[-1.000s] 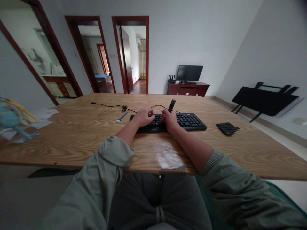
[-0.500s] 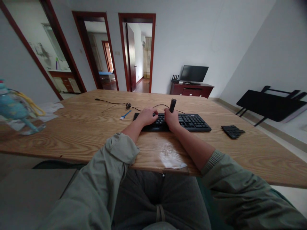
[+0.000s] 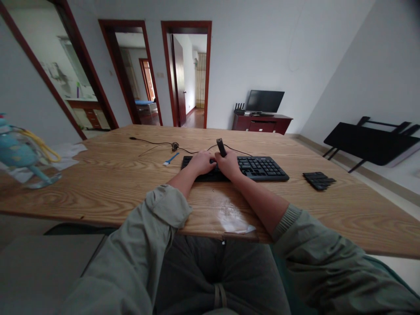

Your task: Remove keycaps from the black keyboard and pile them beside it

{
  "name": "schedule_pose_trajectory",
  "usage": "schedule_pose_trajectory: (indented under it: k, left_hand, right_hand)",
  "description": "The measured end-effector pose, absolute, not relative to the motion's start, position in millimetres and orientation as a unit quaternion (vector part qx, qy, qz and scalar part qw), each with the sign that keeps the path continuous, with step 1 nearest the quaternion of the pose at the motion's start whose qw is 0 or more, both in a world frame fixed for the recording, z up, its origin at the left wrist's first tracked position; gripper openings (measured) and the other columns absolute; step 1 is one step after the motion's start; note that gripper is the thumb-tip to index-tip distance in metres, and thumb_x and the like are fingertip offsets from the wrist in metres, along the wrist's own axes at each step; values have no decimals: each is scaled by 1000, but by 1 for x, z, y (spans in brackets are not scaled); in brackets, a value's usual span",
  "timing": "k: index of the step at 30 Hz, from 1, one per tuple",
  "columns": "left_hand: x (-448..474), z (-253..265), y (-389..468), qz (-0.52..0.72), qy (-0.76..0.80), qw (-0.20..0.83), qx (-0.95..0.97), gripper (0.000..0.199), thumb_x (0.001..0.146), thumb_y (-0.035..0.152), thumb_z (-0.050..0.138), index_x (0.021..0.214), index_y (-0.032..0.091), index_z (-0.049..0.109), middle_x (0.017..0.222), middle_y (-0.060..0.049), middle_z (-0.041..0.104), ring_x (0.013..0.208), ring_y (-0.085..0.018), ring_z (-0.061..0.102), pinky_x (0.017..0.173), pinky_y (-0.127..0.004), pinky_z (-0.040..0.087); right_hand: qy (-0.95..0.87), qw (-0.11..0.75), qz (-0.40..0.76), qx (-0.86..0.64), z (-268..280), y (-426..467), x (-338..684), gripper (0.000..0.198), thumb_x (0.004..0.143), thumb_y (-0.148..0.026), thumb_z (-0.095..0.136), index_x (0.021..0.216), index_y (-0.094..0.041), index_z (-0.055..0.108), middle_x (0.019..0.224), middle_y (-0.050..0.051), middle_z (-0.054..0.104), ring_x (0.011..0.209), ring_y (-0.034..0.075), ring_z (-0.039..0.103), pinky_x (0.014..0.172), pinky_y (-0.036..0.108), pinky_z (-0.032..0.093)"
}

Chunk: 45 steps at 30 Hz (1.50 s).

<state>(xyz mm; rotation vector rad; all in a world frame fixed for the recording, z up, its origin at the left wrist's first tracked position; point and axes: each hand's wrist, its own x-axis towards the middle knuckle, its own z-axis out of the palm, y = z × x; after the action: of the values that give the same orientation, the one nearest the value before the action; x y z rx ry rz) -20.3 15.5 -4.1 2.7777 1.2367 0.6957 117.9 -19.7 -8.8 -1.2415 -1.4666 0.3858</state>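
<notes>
On the table lies a black keyboard (image 3: 265,169), its left half mostly covered by my hands. My left hand (image 3: 201,162) lies over that left half with its fingers bent against the keys, near my other hand. My right hand (image 3: 229,164) is closed around a black-handled tool (image 3: 221,148). The handle sticks up and tilts to the left; its lower end is hidden by my fingers, just above or on the keys. A small brush (image 3: 171,159) with a blue handle and white end lies left of the keyboard.
A black cable (image 3: 175,145) runs behind the keyboard. To the right lies a bundle of flat black pieces (image 3: 319,180). White paper (image 3: 70,153) and a blue figure (image 3: 19,151) with yellow cord stand at the left. A clear film patch (image 3: 234,218) lies at the table's front edge.
My right hand has moved left along the keyboard, close to my left hand. The tool's handle has swung from leaning right to leaning left.
</notes>
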Motion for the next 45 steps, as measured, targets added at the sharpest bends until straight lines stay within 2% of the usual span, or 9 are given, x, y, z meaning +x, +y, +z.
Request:
schedule_pose_trajectory:
  k: [7,12,17,20,23,27,30,36,45]
  left_hand:
    - [-23,-1,14,228,391,4,892,27,84,33,56,101,24,75,105,-5,73,100,-21,63,93,-32,48]
    - [-24,-2,17,235,375,2,897,27,84,33,55,100,23,75,103,-4,73,99,-21,64,92,-31,48]
    - [-25,2,15,229,384,13,894,28,85,32,54,102,22,74,105,-4,72,101,-20,63,96,-30,47]
    - [-26,5,13,220,399,17,890,28,85,31,54,102,22,74,107,-4,72,102,-20,63,98,-30,46]
    - [-26,6,12,222,401,12,889,28,85,32,54,102,22,74,107,-5,72,103,-21,63,97,-30,47]
    - [-26,5,12,228,404,15,886,27,85,31,55,102,23,74,107,-4,72,103,-21,63,96,-31,47]
    - [-25,4,12,227,409,23,884,26,85,31,55,101,24,74,107,-4,72,104,-21,63,97,-32,47]
    - [-25,4,14,228,399,21,888,26,84,30,55,101,23,74,106,-4,72,103,-21,63,97,-31,47]
    - [-26,4,12,226,397,25,889,28,85,31,54,102,22,74,107,-5,72,103,-22,63,97,-32,47]
  right_hand:
    - [-469,674,349,-452,4,-20,133,25,76,-37,53,59,-22,42,50,-6,37,45,10,36,45,25,33]
    - [-386,698,483,-362,21,-25,153,20,78,-36,54,65,-22,47,54,-3,45,51,11,47,54,25,47]
    - [-440,682,440,-383,23,-29,176,21,75,-39,60,71,-21,52,61,-2,54,60,13,55,66,29,51]
    - [-599,599,300,-439,21,-39,188,18,73,-36,64,77,-19,59,65,-1,58,63,14,55,66,29,48]
    - [-768,412,217,-440,23,-66,191,18,73,-33,65,83,-18,67,73,1,64,69,15,54,68,28,44]
    - [-855,176,256,-415,28,-112,175,25,76,-32,63,94,-18,71,73,-1,64,63,13,52,60,24,39]
    - [-877,83,287,-377,28,-137,158,28,74,-30,65,99,-18,71,76,-1,66,63,12,53,58,23,37]
    - [-896,48,180,-403,25,-145,147,15,75,-27,63,87,-20,69,78,2,68,64,13,53,58,24,32]
    - [-857,128,125,-484,19,-152,191,33,72,-29,65,104,-22,64,87,3,69,73,16,59,63,25,38]
